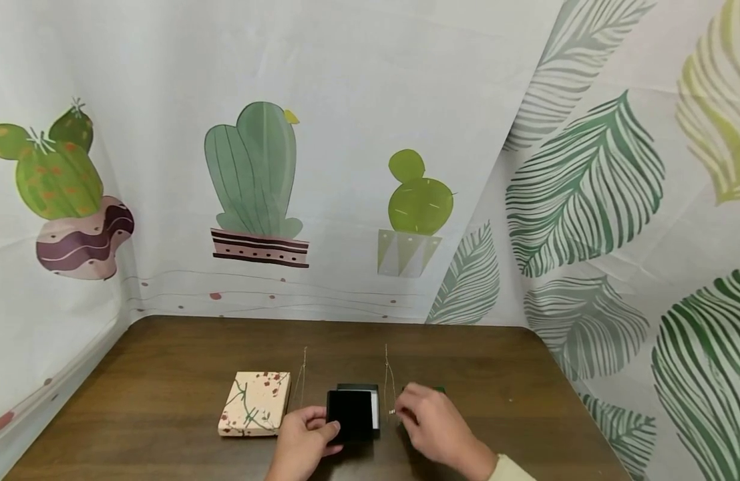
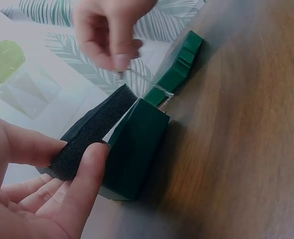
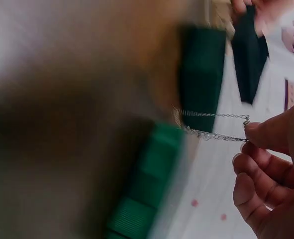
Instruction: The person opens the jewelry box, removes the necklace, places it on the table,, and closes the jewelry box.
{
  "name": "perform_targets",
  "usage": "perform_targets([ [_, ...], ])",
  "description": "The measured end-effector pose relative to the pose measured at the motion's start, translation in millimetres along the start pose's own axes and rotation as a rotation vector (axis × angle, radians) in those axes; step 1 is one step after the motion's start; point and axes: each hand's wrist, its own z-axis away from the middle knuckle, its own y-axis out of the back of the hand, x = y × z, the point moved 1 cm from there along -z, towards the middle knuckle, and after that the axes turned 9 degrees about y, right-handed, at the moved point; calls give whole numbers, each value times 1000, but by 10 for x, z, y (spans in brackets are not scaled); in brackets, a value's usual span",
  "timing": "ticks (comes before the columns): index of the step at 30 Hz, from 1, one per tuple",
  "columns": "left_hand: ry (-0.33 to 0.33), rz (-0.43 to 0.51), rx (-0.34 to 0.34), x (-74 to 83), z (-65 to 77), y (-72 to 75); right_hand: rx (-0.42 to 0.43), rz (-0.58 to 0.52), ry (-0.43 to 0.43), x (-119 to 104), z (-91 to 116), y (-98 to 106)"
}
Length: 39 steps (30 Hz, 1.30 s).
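Observation:
My left hand grips a black foam insert between thumb and fingers. The insert is tilted over the small dark green box, whose pale inside shows along one edge. My right hand pinches one end of a thin silvery chain between thumb and fingertip. From there the chain stretches as a narrow loop to the tabletop, to the right of the box. Beside it lies a green lid with a ribbon band, mostly hidden behind my right hand in the head view.
To the left of the insert sits a cream box with a red blossom pattern. Another thin chain lies on the brown table between that box and the green one. A printed cloth hangs behind the table's back edge.

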Motion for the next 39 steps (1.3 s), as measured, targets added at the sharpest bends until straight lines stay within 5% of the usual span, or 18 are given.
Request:
perform_targets([
  [12, 1, 3, -10, -4, 16, -16, -189, -52, 58, -140, 267, -220],
  [26, 10, 5, -11, 19, 26, -14, -245, 121, 217, -160, 288, -251],
  [34, 4, 18, -19, 27, 46, -38, -283, 126, 204, -168, 282, -262],
  [39, 2, 27, -31, 28, 61, -67, -189, 32, 82, -173, 291, -180],
])
